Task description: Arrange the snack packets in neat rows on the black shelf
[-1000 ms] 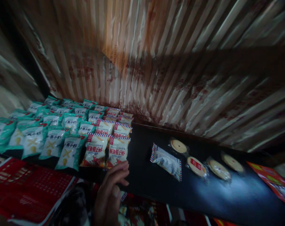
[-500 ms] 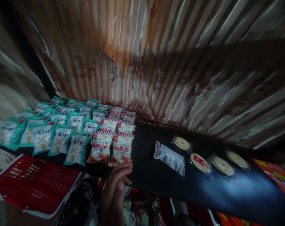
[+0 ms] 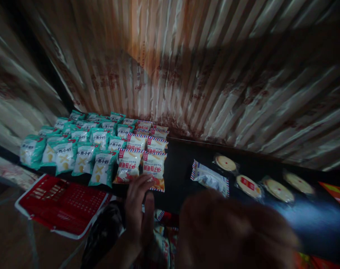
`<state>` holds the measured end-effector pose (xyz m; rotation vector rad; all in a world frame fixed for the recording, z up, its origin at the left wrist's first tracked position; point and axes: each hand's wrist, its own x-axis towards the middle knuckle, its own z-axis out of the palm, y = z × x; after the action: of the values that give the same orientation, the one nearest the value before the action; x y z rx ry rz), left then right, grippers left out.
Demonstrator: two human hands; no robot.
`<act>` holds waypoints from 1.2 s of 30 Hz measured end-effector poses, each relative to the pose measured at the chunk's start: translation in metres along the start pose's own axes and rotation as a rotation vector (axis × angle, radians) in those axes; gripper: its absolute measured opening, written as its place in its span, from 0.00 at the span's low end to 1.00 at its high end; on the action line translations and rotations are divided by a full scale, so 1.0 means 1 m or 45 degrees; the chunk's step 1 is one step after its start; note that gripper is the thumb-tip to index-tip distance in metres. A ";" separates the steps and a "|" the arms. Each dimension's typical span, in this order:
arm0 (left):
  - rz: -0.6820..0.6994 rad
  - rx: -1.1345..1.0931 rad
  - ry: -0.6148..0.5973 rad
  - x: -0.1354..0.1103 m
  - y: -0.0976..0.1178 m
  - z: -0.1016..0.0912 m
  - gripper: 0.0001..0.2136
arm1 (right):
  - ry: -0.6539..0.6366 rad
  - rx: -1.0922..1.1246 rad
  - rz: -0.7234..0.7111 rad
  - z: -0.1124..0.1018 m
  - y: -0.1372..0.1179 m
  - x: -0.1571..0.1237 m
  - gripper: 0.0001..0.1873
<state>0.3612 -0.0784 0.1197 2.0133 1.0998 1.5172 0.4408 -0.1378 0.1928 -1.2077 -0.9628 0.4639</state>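
My left hand (image 3: 137, 207) reaches up to the front edge of the black shelf (image 3: 175, 183). Its fingers are extended at the lower edge of a red-and-white snack bag (image 3: 153, 168), and the thumb stands apart from them. Whether the fingertips touch the bag is hard to make out. Close to the camera, my right hand (image 3: 234, 235) is a large, dark, blurred shape that covers part of the shelf. Its fingers are smeared, and anything it may hold is hidden. Beside the nearest bag stands another red-and-white bag (image 3: 127, 166).
Several teal snack bags (image 3: 102, 168) stand in rows at the left. A blue-and-white packet (image 3: 209, 177) and several wrapped round cakes (image 3: 278, 190) lie to the right. A red bag (image 3: 60, 203) hangs below the shelf edge. Corrugated sheeting (image 3: 186, 74) rises behind.
My right hand has come into view at the lower right. My left hand has moved up slightly against the front red-and-white bag. The whole view has shifted, moving the shelf items rightward.
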 end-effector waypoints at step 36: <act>0.193 0.847 -0.174 0.000 -0.074 0.032 0.25 | -0.179 -0.436 0.405 0.027 0.136 0.070 0.36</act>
<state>0.3645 -0.0282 0.0571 2.6358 1.5704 1.1386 0.4807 -0.0249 0.0942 -1.6688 -0.9993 0.6602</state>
